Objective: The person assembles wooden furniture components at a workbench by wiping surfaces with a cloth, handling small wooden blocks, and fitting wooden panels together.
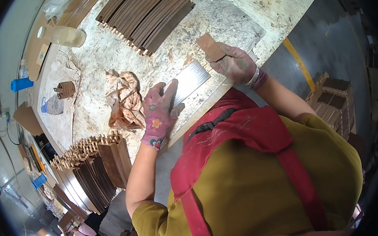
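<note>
Sanding looks midway: left hand (pixel 159 115) fingers flat on a wooden slat (pixel 189 80), right hand (pixel 233 62) fingers gripping a sanding block (pixel 210 46) just beyond; slat stacks (pixel 144 16) wait further off.

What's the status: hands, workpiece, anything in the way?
Left hand gloved, pressing flat on the wooden slat. Right hand gripping a brown sanding pad at the slat's far end. Crumpled sandpaper sheets lie just left, clear of the slat.

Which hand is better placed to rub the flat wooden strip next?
Right, probably: the right hand already grips the brown sanding pad just beyond the strip, while the left hand lies flat on it, pinning it.
</note>
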Available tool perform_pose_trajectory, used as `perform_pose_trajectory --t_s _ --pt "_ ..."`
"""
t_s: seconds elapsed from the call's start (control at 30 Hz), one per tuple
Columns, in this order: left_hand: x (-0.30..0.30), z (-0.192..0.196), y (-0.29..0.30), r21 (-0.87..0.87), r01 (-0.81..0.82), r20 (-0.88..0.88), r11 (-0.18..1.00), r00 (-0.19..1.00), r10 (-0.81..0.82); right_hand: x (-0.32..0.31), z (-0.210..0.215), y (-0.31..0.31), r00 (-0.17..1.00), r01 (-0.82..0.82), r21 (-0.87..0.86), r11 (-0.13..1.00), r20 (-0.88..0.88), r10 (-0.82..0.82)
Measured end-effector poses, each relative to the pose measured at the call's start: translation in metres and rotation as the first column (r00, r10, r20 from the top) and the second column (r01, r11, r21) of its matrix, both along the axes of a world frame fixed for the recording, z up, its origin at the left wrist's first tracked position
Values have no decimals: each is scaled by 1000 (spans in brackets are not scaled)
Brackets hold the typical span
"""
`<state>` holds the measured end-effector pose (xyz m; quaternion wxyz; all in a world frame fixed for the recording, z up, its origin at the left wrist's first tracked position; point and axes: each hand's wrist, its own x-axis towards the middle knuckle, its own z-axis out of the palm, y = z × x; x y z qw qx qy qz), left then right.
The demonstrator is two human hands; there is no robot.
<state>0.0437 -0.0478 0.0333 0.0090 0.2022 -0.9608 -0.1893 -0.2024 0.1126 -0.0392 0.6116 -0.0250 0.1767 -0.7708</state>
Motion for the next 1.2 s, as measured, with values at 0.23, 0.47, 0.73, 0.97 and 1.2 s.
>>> perform_pose_trajectory --t_s 0.23,0.47,0.73,0.97,1.2 --pt "-4 7 -8 101 22 62 995 998 -28 30 9 -25 925 -72 -105 992 -379 27" --pt "-12 39 -70 604 -373 378 704 912 159 -18 47 -3 993 46 72 996 -108 -39" --pt "-22 8 -8 -3 -135 20 991 991 135 -1 56 -19 769 -1 372 928 -593 239" --pt "-11 -3 9 88 -62 -113 994 991 71 5 55 -36 393 157 448 880 -846 360" --pt "-10 -6 7 56 -44 -123 997 991 51 6 47 -55 45 189 419 888 -907 419"
